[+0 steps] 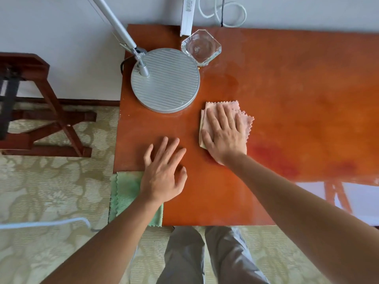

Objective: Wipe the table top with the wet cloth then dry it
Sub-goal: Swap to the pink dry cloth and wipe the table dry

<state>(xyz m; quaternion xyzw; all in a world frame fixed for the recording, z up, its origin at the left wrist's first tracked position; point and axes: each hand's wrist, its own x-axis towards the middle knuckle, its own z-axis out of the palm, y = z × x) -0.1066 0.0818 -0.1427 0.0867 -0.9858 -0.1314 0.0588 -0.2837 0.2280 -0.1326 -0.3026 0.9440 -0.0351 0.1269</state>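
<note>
At frame centre the right hand, fingers straight, presses the folded pink cloth, hiding most of it; the flat-spread left hand covers part of the green cloth on the glossy orange-brown table top.

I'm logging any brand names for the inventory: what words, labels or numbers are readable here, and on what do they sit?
Nothing can be read.
White strip against the wall above the glass ashtray: a small dark printed mark near its top, too small and blurred to read.
Lamp base, pink cloth, green cloth, table top: no text visible.
</note>
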